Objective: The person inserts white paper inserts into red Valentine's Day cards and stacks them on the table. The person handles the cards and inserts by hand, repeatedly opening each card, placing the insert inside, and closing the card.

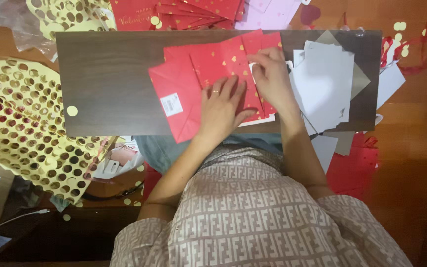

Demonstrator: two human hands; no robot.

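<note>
Left hand (222, 106) lies flat and open on a red envelope (184, 94); right hand (272, 74) pinches a red heart-dotted card (233, 62) on the dark surface (109, 74).

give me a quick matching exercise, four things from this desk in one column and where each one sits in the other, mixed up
Things:
1. left hand
2. right hand
3. grey card stack
4. punched yellow sheet

Places:
a. far left, hanging off the dark board
b. right part of the board
c. flat on the red envelopes
d. at the upper edge of the red pile, fingers on a small white piece

Pairs: 1-c, 2-d, 3-b, 4-a
</note>
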